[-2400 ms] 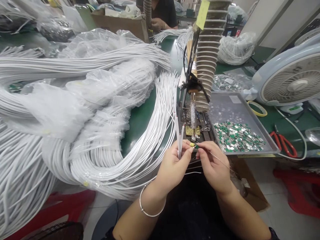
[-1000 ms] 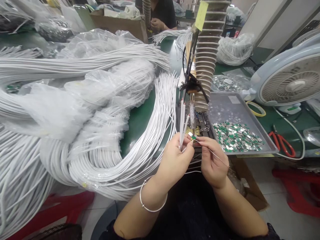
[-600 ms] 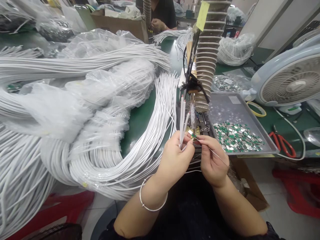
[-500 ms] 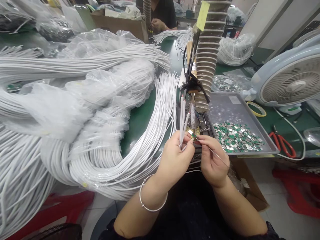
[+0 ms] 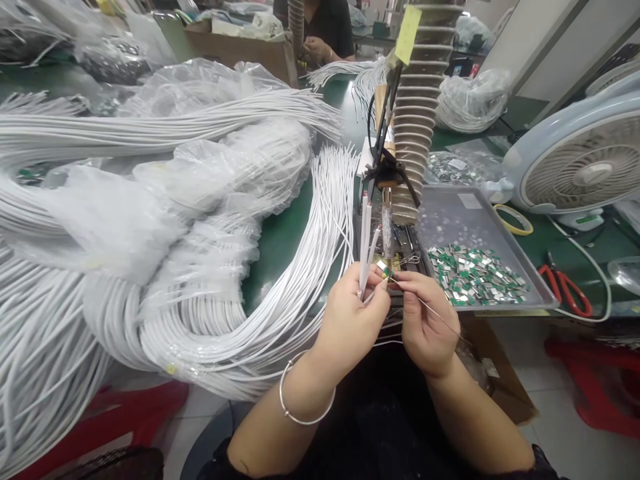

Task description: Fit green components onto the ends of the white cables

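While the tabletop (image 5: 273,247) carries a cable bundle (image 5: 270,330) and metal tray (image 5: 440,213), the left hand (image 5: 355,313) grips near-upright white cables (image 5: 363,257), the right hand's (image 5: 429,323) fingers pinch a thin wire (image 5: 430,308), and the left hand's fingers pinch a green-and-silver piece (image 5: 383,267) near its tip.

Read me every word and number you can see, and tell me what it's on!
No text can be read.
Yellow note by the hose: any writing is too faint.
White label in the tray: too blurred.
Green patch on the fan: too small to make out any words.
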Tool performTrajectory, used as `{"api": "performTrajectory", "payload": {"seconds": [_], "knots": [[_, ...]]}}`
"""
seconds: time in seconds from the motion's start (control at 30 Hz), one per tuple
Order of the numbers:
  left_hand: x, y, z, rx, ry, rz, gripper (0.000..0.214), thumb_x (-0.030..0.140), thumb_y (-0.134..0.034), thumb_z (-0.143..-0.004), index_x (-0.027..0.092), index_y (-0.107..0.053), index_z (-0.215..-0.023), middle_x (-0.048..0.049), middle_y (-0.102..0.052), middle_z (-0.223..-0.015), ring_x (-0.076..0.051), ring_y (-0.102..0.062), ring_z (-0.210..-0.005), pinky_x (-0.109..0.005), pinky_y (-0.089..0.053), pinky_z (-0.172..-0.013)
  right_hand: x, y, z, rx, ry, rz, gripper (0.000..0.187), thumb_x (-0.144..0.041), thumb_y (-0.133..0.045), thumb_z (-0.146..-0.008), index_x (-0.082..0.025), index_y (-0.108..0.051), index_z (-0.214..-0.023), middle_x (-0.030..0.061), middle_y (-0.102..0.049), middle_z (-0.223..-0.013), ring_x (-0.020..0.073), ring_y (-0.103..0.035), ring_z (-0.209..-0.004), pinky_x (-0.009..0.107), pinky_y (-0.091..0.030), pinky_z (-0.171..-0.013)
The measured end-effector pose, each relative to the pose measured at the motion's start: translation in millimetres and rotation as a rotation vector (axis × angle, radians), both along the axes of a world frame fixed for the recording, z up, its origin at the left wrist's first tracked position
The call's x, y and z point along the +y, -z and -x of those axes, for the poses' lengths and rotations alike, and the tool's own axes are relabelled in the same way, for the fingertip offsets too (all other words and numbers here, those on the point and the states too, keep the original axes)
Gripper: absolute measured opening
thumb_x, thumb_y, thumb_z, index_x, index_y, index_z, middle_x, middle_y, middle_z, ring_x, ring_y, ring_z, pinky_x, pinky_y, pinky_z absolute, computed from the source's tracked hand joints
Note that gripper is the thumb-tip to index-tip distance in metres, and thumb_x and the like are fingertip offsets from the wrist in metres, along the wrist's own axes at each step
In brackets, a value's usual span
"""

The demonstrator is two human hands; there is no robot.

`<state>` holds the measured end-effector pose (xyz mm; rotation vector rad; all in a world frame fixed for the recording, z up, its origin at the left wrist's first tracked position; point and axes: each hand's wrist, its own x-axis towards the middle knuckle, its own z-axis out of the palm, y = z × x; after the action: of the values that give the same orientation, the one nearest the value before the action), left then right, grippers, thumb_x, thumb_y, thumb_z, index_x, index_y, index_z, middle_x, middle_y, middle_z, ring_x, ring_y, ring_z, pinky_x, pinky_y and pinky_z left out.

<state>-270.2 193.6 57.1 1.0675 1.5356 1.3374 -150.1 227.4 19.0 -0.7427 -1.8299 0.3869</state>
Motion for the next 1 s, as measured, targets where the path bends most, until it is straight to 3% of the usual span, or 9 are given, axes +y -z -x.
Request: {"api": "performTrajectory", "payload": {"seconds": [0.23,0.47,0.6,0.7,0.9,1.0], "knots": [[-2.6,11.0,-1.9,-0.078,0.012,0.005,0.008,0.021,-0.051,-0.078,0.019,-0.048,-0.07,-0.0023,-0.061,-0.087,-0.013,-0.058,-0.072,-0.026,-0.044,-0.066,-4.1,4.9,-3.7,0.019,-0.033,0.033,0.025,-0.005,-0.047,-0.082,-0.019,-0.06,-0.097,0.0074,-0.067,-0.094,0.0194,-0.063,-0.092,0.039,-0.054,-0.079],[-10.7,17.7,-0.8,-0.101,0.062,-0.003,0.01,0.023,-0.05,-0.082,0.018,-0.052,-0.074,-0.0036,-0.061,-0.086,-0.015,-0.058,-0.08,-0.027,-0.044,-0.074,-7.1,11.6,-8.5,0.099,-0.052,0.148,0.031,-0.006,-0.041,-0.087,-0.022,-0.058,-0.107,0.0062,-0.064,-0.095,0.0164,-0.063,-0.082,0.031,-0.056,-0.064],[-16.6,20.7,0.2,-0.06,0.136,-0.003,0.016,0.03,-0.047,-0.086,0.017,-0.057,-0.083,-0.0024,-0.06,-0.081,-0.015,-0.054,-0.076,-0.027,-0.043,-0.074,-6.0,9.5,-10.1,0.003,-0.027,0.161,0.027,-0.009,-0.043,-0.086,-0.021,-0.058,-0.105,0.0073,-0.062,-0.098,0.0163,-0.062,-0.082,0.031,-0.054,-0.065],[-19.5,21.5,0.8,-0.07,0.158,-0.015,0.018,0.03,-0.046,-0.087,0.017,-0.057,-0.082,-0.0022,-0.059,-0.079,-0.015,-0.053,-0.076,-0.027,-0.042,-0.073,-6.9,3.6,-10.9,-0.069,-0.023,0.173,0.018,-0.011,-0.048,-0.085,-0.02,-0.06,-0.095,0.0046,-0.062,-0.087,0.0151,-0.061,-0.077,0.03,-0.053,-0.068],[-20.9,20.5,1.4,-0.129,0.192,-0.013,0.018,0.031,-0.047,-0.087,0.018,-0.058,-0.081,-0.0025,-0.059,-0.081,-0.015,-0.053,-0.077,-0.027,-0.042,-0.075,-16.0,-5.6,-12.3,0.038,-0.083,0.512,0.009,-0.02,-0.051,-0.085,-0.019,-0.06,-0.085,0.0,-0.058,-0.072,0.0105,-0.057,-0.06,0.022,-0.048,-0.052],[-20.4,20.3,2.3,-0.196,0.212,0.006,0.018,0.031,-0.048,-0.086,0.018,-0.057,-0.078,-0.0017,-0.056,-0.077,-0.014,-0.051,-0.074,-0.027,-0.042,-0.074,-17.7,-6.6,-12.7,0.079,-0.102,0.585,0.009,-0.024,-0.052,-0.085,-0.019,-0.059,-0.082,-0.0023,-0.054,-0.063,0.0088,-0.052,-0.051,0.021,-0.044,-0.047]]}}
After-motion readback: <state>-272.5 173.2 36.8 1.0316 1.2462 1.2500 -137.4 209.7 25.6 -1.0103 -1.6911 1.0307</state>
